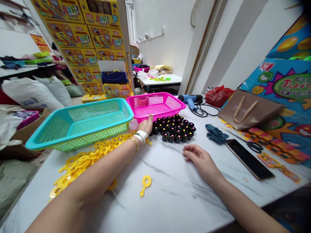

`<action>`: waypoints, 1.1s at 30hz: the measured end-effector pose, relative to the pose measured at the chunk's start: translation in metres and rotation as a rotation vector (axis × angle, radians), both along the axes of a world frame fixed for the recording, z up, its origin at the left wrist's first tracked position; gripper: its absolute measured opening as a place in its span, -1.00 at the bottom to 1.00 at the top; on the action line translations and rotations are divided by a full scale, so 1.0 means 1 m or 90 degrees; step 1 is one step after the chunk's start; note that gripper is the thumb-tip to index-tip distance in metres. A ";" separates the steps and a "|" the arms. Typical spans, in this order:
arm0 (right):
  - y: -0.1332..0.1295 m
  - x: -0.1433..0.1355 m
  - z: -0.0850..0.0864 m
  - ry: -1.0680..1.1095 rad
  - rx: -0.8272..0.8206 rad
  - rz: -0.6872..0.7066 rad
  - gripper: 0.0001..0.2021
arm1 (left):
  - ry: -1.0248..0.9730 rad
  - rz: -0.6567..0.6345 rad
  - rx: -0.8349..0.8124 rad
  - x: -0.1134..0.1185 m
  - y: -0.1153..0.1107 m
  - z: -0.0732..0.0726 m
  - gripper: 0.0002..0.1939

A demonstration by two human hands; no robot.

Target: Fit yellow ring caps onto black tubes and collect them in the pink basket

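My left hand reaches to the left edge of a cluster of small black cylinders with pink and yellow dots on their tops. Its fingers are mostly hidden behind the back of the hand, with the thumb pointing up. My right hand rests low over the white table, fingers loosely curved and holding nothing. A single yellow ring with a short handle lies on the table between my forearms. Under and beside my left forearm spreads a pile of similar yellow rings.
A turquoise basket and a pink basket stand behind the pieces. To the right are a blue heat gun, dark cloth, scissors, phone and paper bag. Yellow boxes are stacked behind.
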State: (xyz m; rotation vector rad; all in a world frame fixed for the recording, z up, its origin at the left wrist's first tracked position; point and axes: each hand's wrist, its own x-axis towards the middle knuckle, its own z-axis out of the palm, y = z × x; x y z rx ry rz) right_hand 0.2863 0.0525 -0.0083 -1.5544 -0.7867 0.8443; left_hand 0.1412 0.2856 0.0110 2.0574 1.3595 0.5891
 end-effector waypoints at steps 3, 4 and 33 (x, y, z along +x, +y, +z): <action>0.002 -0.001 0.001 -0.002 -0.024 -0.010 -0.65 | -0.018 -0.036 -0.009 0.002 0.004 -0.002 -0.06; 0.002 0.000 0.002 0.002 -0.031 -0.013 -0.65 | -0.025 -0.050 -0.012 0.003 0.004 -0.002 -0.05; 0.024 0.009 0.009 -0.073 -0.071 0.022 -0.65 | -0.094 -0.333 -0.153 0.017 -0.008 -0.002 -0.01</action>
